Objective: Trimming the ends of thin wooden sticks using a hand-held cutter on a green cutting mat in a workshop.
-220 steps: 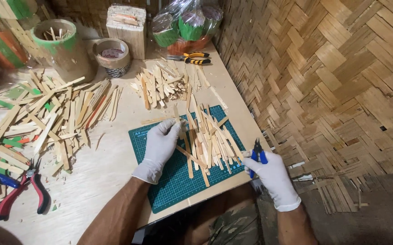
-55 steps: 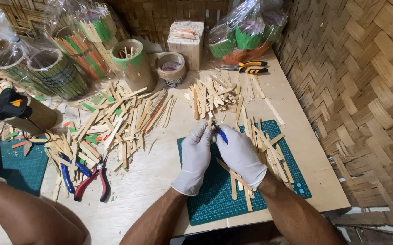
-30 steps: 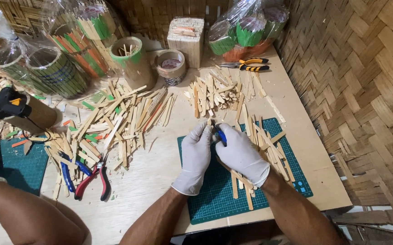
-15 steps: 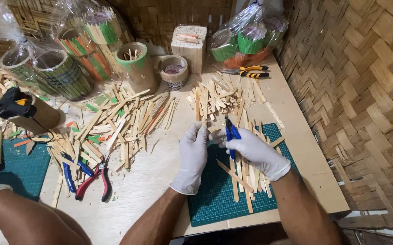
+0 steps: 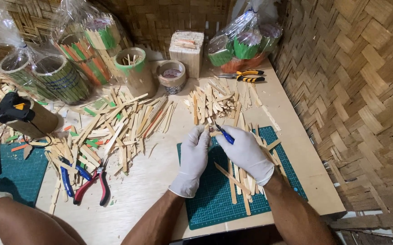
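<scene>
Left hand: the left hand (image 5: 194, 154), in a white glove, sits over the left part of the green gridded cutting mat (image 5: 214, 204), fingers curled and pinched on a short pale wooden stick piece (image 5: 213, 133) at its tips.
Right hand: the right hand (image 5: 246, 152), also in a white glove, is clamped around a small blue-handled cutting tool (image 5: 226, 135); its tip meets the stick piece held by the left hand.
Hands together: the two hands touch at the fingertips, above the far edge of the mat.
Stick piece: held between both hands, just short of the loose heap of flat wooden sticks (image 5: 212, 100) lying beyond the mat.
Mat: at the near right corner of the pale wooden bench (image 5: 146, 181), with more long sticks (image 5: 242, 181) scattered under and beside the right wrist.
Middle of bench: a wide spread of plain and coloured sticks (image 5: 115, 127); red-handled pliers (image 5: 97, 186) and blue-handled pliers (image 5: 72, 174) lie at its near edge.
Far edge: a green-rimmed cardboard cup (image 5: 135, 68), a roll of tape (image 5: 171, 75), a pale wooden block (image 5: 186, 47), and yellow-and-black pliers (image 5: 246, 75).
Left edge: another person's forearm (image 5: 19, 222) near a second green mat (image 5: 13, 168).
</scene>
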